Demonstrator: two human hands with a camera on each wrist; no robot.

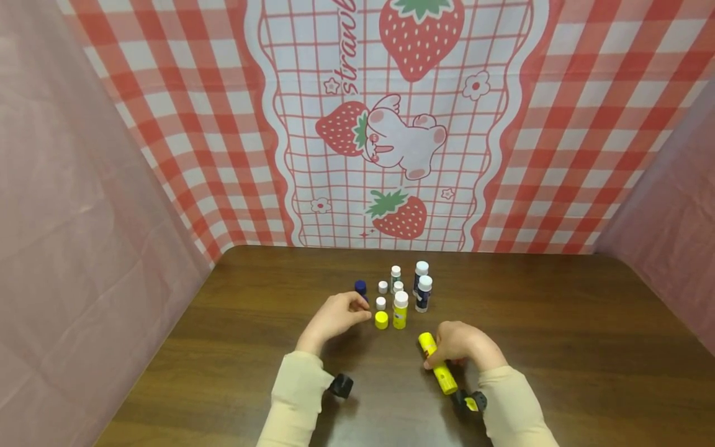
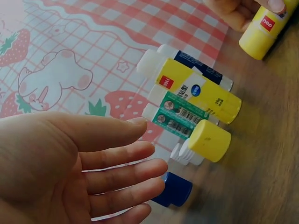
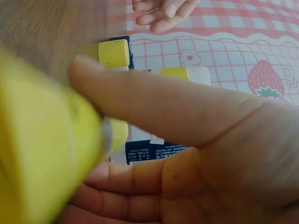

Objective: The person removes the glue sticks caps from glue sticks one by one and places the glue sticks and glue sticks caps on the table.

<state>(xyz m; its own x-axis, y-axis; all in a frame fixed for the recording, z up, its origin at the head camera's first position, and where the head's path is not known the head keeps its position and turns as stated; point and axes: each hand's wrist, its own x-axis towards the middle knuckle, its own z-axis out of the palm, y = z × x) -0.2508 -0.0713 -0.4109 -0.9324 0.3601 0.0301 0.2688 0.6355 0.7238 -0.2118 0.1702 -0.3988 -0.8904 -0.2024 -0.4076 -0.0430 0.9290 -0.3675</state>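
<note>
My right hand grips a yellow glue stick, held tilted over the table's near right part. It fills the left side of the right wrist view, blurred. My left hand holds nothing; its fingers are extended beside a yellow cap and two blue caps, of which one shows clearly. A second yellow glue stick stands upright with its white top bare. Behind it is a green glue stick, partly hidden. Two navy glue sticks, the front one plainest, stand to the right.
Two small white caps, one nearer than the other, sit between the blue caps and the upright sticks. The brown wooden table meets a strawberry-print checked cloth at its back edge. Pinkish curtains hang at both sides.
</note>
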